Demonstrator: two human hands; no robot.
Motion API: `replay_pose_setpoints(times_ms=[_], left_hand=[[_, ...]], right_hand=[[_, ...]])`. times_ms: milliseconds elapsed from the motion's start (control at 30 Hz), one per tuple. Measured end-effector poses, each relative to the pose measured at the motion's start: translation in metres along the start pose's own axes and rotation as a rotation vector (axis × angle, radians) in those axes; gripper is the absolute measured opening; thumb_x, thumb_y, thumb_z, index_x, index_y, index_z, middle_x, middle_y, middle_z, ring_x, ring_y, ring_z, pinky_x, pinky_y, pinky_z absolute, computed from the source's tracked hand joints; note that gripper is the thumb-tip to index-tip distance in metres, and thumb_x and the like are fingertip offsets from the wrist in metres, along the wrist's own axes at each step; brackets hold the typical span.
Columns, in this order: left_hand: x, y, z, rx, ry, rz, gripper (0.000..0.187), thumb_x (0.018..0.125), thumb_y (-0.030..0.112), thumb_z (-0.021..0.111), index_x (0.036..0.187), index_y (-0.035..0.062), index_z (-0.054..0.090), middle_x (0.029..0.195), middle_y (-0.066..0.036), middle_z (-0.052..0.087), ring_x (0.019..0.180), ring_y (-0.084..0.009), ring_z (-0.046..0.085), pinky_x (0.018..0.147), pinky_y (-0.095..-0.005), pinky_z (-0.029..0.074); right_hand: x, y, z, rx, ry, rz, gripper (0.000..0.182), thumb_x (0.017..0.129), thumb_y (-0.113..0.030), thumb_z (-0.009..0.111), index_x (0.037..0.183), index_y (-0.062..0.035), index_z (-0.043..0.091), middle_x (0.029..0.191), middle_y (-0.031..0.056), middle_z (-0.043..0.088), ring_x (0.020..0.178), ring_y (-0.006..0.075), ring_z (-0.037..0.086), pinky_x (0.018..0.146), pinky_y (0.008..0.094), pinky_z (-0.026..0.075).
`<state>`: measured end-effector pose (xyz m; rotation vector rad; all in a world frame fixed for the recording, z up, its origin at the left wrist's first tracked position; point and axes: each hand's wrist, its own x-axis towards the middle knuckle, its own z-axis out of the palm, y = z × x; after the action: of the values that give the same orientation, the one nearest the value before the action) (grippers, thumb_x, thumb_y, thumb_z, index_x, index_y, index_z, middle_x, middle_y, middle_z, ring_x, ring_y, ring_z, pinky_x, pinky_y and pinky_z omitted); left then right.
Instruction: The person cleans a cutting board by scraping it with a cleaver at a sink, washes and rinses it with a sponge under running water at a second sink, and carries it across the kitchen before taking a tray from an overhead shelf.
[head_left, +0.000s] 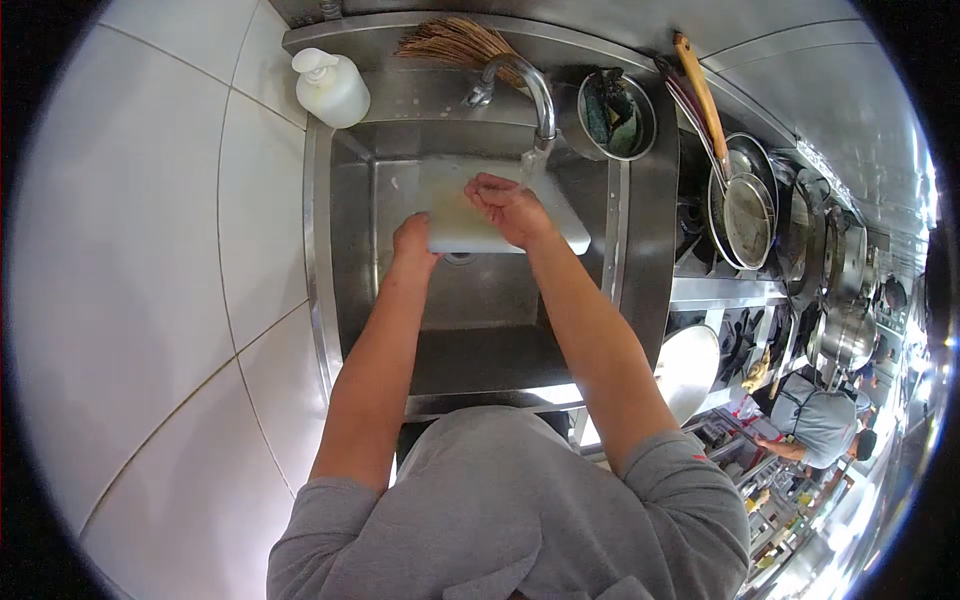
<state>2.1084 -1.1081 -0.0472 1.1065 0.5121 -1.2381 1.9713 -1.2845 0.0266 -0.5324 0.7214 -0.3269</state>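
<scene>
A white cutting board (555, 215) lies tilted in the metal sink (480, 365), below the curved faucet (543, 100). Water runs from the faucet onto the board's upper right part. My left hand (413, 240) grips the board's lower left corner, with the fingers partly hidden beneath it. Over the middle of the board is my right hand (508, 208), palm turned up and fingers loosely curled and apart, with nothing visible in it. A drain shows just under the board's near edge.
A white pump bottle (335, 92) stands at the sink's back left corner. Behind the faucet lies a bristle brush (455, 40); a metal bowl (640, 120) with dark scrubbers sits to its right. Pans (748, 220) rest on the stove at right. Another person (815, 420) is farther right.
</scene>
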Motion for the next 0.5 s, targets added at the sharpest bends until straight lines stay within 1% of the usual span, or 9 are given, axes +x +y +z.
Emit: replay_pose_setpoints(times_ms=[33, 100, 133, 200, 233, 333, 400, 433, 500], left_hand=[[0.003, 0.002, 0.005, -0.002, -0.003, -0.002, 0.038, 0.105, 0.024, 0.063, 0.138, 0.0048, 0.062, 0.129, -0.014, 0.071, 0.113, -0.0327, 0.071, 0.091, -0.0549, 0.060], [0.009, 0.004, 0.015, 0.047, 0.138, -0.047, 0.035, 0.100, 0.019, 0.066, 0.132, 0.0043, 0.064, 0.124, -0.016, 0.071, 0.109, -0.0335, 0.071, 0.088, -0.0570, 0.059], [0.004, 0.004, 0.022, 0.046, 0.134, -0.048, 0.035, 0.100, 0.019, 0.066, 0.132, 0.0043, 0.064, 0.124, -0.016, 0.071, 0.109, -0.0335, 0.071, 0.088, -0.0570, 0.059], [-0.007, 0.007, 0.037, 0.093, 0.226, -0.036, 0.036, 0.099, 0.018, 0.068, 0.131, 0.0025, 0.064, 0.122, -0.018, 0.070, 0.105, -0.0369, 0.072, 0.087, -0.0571, 0.059], [-0.003, 0.005, 0.038, 0.094, 0.221, -0.037, 0.036, 0.099, 0.018, 0.068, 0.131, 0.0025, 0.064, 0.122, -0.018, 0.070, 0.105, -0.0369, 0.072, 0.087, -0.0571, 0.059], [0.005, 0.005, 0.039, -0.031, 0.263, 0.009, 0.036, 0.097, 0.016, 0.070, 0.130, 0.0020, 0.065, 0.123, -0.019, 0.070, 0.101, -0.0386, 0.071, 0.082, -0.0552, 0.058], [-0.012, 0.013, 0.049, -0.015, 0.229, 0.041, 0.041, 0.092, 0.007, 0.072, 0.127, -0.0123, 0.063, 0.120, -0.024, 0.069, 0.096, -0.0384, 0.074, 0.083, -0.0533, 0.058], [-0.009, 0.012, 0.047, -0.017, 0.229, 0.038, 0.041, 0.092, 0.007, 0.072, 0.127, -0.0123, 0.063, 0.120, -0.024, 0.069, 0.096, -0.0384, 0.074, 0.083, -0.0533, 0.058], [-0.001, 0.011, 0.041, 0.122, 0.273, -0.006, 0.044, 0.093, 0.009, 0.072, 0.129, -0.0143, 0.061, 0.123, -0.024, 0.069, 0.100, -0.0379, 0.073, 0.084, -0.0530, 0.057]], right_hand=[[-0.003, -0.003, 0.000, -0.003, 0.002, -0.001, 0.045, 0.100, -0.008, 0.078, 0.139, 0.0071, 0.061, 0.111, 0.0126, 0.074, 0.103, 0.0262, 0.074, 0.092, 0.0318, 0.060], [-0.012, -0.008, 0.001, -0.404, 0.118, 0.078, 0.028, 0.106, -0.017, 0.073, 0.120, 0.0062, 0.070, 0.091, 0.0114, 0.074, 0.084, 0.0218, 0.074, 0.071, 0.0321, 0.059], [-0.018, -0.014, 0.010, -0.407, 0.120, 0.075, 0.028, 0.106, -0.017, 0.073, 0.120, 0.0062, 0.070, 0.091, 0.0114, 0.074, 0.084, 0.0218, 0.074, 0.071, 0.0321, 0.059], [-0.035, -0.028, 0.033, -0.775, 0.233, 0.073, 0.031, 0.110, -0.027, 0.067, 0.104, 0.0028, 0.073, 0.077, 0.0099, 0.070, 0.070, 0.0177, 0.070, 0.059, 0.0349, 0.053], [-0.040, -0.019, 0.020, -0.775, 0.236, 0.070, 0.031, 0.110, -0.027, 0.067, 0.104, 0.0028, 0.073, 0.077, 0.0099, 0.070, 0.070, 0.0177, 0.070, 0.059, 0.0349, 0.053], [-0.075, 0.000, -0.013, -1.199, 0.110, -0.282, 0.040, 0.112, -0.036, 0.064, 0.101, 0.0009, 0.072, 0.074, 0.0099, 0.069, 0.070, 0.0165, 0.070, 0.061, 0.0345, 0.055], [-0.123, -0.017, 0.020, -0.950, 0.311, 0.385, 0.041, 0.112, -0.042, 0.064, 0.120, -0.0017, 0.069, 0.090, 0.0118, 0.074, 0.079, 0.0225, 0.074, 0.068, 0.0405, 0.061], [-0.128, -0.008, 0.013, -0.952, 0.314, 0.387, 0.041, 0.112, -0.042, 0.064, 0.120, -0.0017, 0.069, 0.090, 0.0118, 0.074, 0.079, 0.0225, 0.074, 0.068, 0.0405, 0.061], [-0.130, 0.014, -0.010, -0.277, 0.488, 0.320, 0.057, 0.109, -0.043, 0.068, 0.148, -0.0028, 0.054, 0.123, 0.0212, 0.072, 0.105, 0.0260, 0.074, 0.087, 0.0458, 0.064]])
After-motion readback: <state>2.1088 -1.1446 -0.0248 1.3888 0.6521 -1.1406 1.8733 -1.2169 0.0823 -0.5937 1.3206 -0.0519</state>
